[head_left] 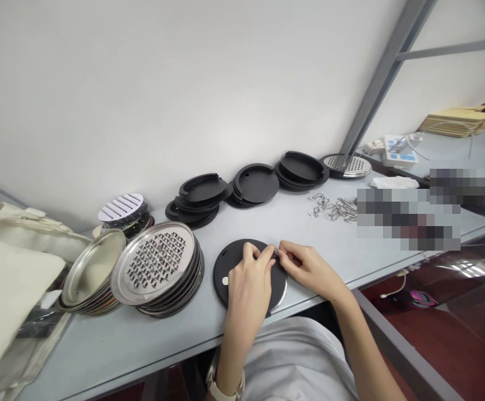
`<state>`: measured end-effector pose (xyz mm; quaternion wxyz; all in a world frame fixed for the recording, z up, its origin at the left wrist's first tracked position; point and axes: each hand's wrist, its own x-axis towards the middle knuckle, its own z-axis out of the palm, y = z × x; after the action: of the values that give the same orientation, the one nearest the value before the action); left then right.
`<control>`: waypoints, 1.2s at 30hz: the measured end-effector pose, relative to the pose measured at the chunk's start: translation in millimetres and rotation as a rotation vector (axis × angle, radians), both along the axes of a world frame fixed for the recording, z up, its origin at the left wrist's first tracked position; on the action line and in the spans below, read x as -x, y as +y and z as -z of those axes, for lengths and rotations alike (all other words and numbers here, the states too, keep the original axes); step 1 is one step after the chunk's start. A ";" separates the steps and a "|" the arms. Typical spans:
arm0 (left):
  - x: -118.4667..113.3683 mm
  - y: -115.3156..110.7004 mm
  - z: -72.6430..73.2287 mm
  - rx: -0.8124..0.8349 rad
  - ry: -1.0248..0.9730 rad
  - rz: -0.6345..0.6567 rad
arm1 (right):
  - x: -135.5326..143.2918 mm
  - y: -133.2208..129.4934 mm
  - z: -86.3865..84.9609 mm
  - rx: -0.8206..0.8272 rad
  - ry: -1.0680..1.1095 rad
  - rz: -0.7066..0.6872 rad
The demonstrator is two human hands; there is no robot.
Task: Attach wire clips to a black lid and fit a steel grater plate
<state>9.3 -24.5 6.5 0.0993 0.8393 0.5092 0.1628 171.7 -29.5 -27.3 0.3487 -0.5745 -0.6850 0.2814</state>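
A round black disc (pixel 236 250) lies in front of me at the table's near edge, with a silver metal rim (pixel 283 295) showing at its lower right. My left hand (pixel 250 281) rests across it, fingers bent and pressed to the disc near its upper right edge. At that edge, my right hand (pixel 309 270) pinches a small metal piece (pixel 276 252), mostly hidden by the fingertips. Both hands' fingertips nearly meet there. A pale round spot (pixel 225 281) shows on the disc beside my left hand.
Left stand stacked metal grater plates (pixel 158 262), metal rings (pixel 94 267) and a cream cloth bag (pixel 12 278). Stacks of black round lids (pixel 256 184) line the wall. Bent wire clips (pixel 342 210) lie right, near a perforated metal disc (pixel 348 165) and a grey post (pixel 380 78).
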 end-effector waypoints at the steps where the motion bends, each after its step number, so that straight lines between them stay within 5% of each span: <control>1: 0.1 0.2 -0.4 0.000 0.003 0.002 | 0.0 0.0 -0.1 0.000 -0.002 0.000; 36: -2.8 0.5 1.2 0.010 0.019 -0.082 | 2.5 1.1 -2.7 -0.012 0.011 0.015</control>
<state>12.1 -24.0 5.3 0.0916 0.8187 0.5450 0.1562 169.1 -28.4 -24.6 0.3579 -0.5762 -0.6803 0.2777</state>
